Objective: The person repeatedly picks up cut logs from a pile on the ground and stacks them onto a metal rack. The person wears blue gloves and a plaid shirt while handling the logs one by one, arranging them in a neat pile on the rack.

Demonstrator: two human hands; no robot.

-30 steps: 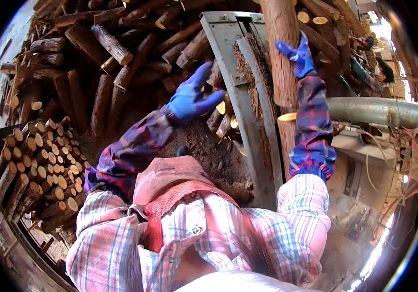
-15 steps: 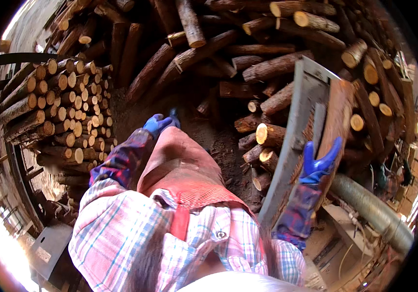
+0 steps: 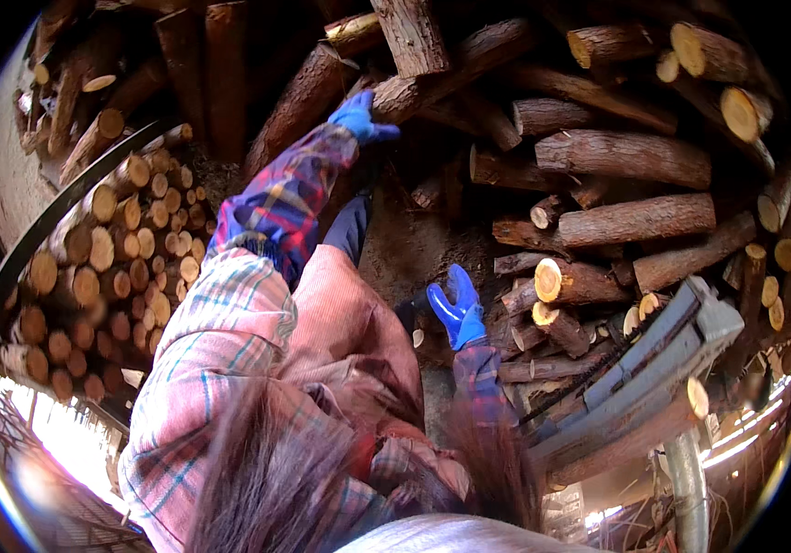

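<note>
My left hand (image 3: 361,118), in a blue glove, reaches forward with its fingers spread. It is right beside the cut end of a slanted bark-covered log (image 3: 469,69); whether it touches the log, I cannot tell. My right hand (image 3: 458,309), in a blue rubber glove, hangs in the air with thumb and fingers apart and holds nothing. A short log with a pale cut end (image 3: 547,279) lies in the pile to its right. Further right, a brown log (image 3: 644,438) lies along a grey metal trough (image 3: 653,355).
Cut logs (image 3: 91,276) are stacked at the left behind a curved dark bar (image 3: 8,267). An upright log (image 3: 409,41) overlaps the slanted one at the far side. Loose logs (image 3: 635,221) heap up on the right. A metal pipe (image 3: 687,493) stands at the lower right.
My right hand has come away from the log along the trough and moved left. My left hand has reached forward toward the slanted log. The view has turned, and the trough now appears lower right.
</note>
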